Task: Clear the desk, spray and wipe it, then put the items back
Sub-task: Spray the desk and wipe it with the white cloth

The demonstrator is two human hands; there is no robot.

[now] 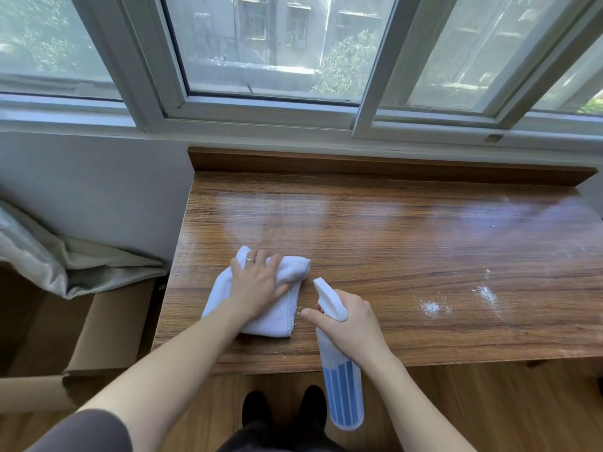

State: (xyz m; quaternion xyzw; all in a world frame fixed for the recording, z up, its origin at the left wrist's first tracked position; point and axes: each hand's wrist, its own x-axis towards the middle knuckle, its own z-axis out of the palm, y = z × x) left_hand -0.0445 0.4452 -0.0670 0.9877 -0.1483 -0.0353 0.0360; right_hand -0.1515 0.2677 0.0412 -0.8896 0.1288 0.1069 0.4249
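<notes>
The left hand [257, 282] lay with fingers spread, pressing the cloth [261, 308] onto the desk [408, 243]; the right hand [349, 324] gripped the bottle [339, 370], its nozzle aimed forward. Best spray toward the powder [430, 308] on the right, then wipe in overlapping strokes.

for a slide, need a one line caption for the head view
Left hand presses a cloth on the desk; right hand grips a spray bottle.

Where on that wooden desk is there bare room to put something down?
The far half of the brown wooden desk, along the raised back ledge under the window, lies bare. The right side is free apart from white powder patches. The near left is crowded: the left hand presses a white cloth, the right hand grips a white-and-blue spray bottle.
</notes>
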